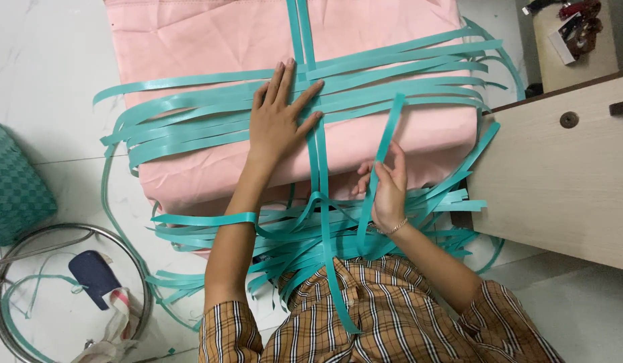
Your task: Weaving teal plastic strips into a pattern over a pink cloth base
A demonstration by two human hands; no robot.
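Note:
Several teal plastic strips [190,128] lie side by side across a pink cushioned surface [190,40]. Two upright strips [300,33] cross them down the middle. My left hand [279,114] lies flat with fingers spread, pressing the strips where they cross. My right hand [386,185] pinches one loose teal strip [390,124] and holds it up at a slant over the right side of the bundle. More strips [298,235] hang off the near edge onto my lap.
A wooden cabinet [560,175] stands close on the right. A woven teal basket [12,181] sits at the left above a round metal-rimmed stool [69,232] with a dark scraper and rag. White tiled floor surrounds everything.

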